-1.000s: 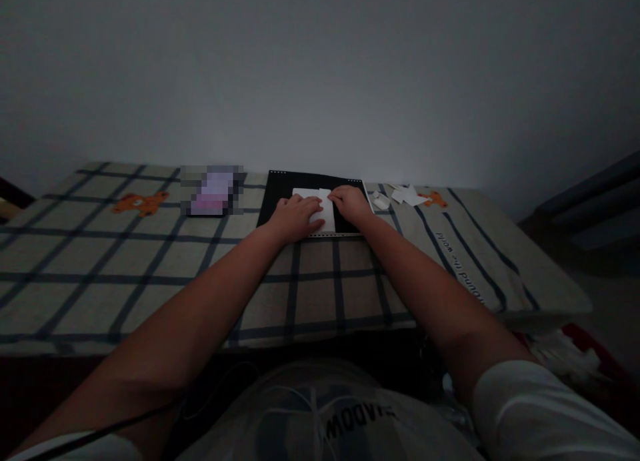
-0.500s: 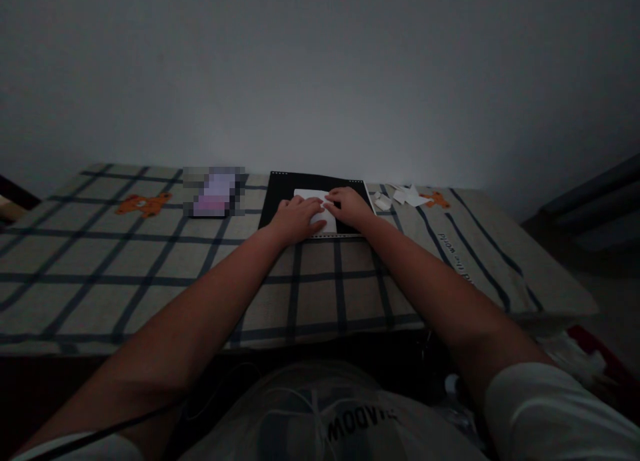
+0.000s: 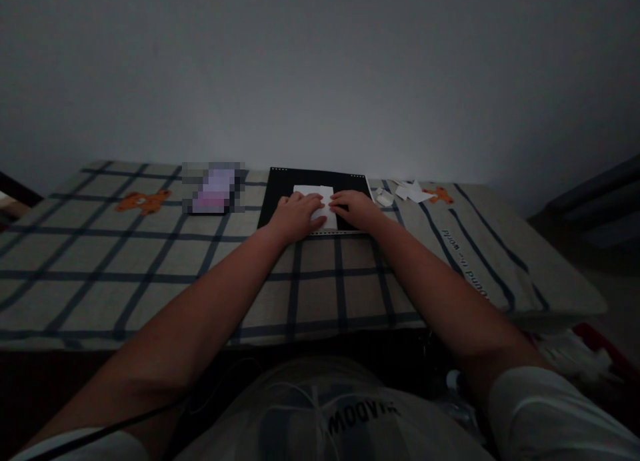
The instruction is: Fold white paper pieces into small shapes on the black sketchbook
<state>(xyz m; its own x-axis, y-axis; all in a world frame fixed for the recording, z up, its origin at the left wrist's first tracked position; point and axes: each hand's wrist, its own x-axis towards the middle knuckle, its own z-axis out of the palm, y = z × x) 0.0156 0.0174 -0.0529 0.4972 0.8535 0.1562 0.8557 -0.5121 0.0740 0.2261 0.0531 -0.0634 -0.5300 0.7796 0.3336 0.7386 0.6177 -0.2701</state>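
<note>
A folded white paper (image 3: pixel 329 221) lies on a black sheet or pad (image 3: pixel 280 189) with small holes along its edges. My left hand (image 3: pixel 296 215) rests on the paper's left part, fingers spread and thumb apart along the near side. My right hand (image 3: pixel 356 207) is at the paper's right edge, its fingertips touching or nearly touching it, with a gap between thumb and fingers. Part of the paper is hidden beneath my left hand.
A phone (image 3: pixel 215 191) with a blurred screen lies to the left. Several white paper scraps (image 3: pixel 413 191) and a small crumpled white piece (image 3: pixel 384 197) lie right of the pad. A checked cloth (image 3: pixel 320 294) covers the table, against a grey wall (image 3: pixel 320 74).
My right hand has shifted slightly right, from over the paper to its right edge, exposing more of it. My left hand stays in place on the paper.
</note>
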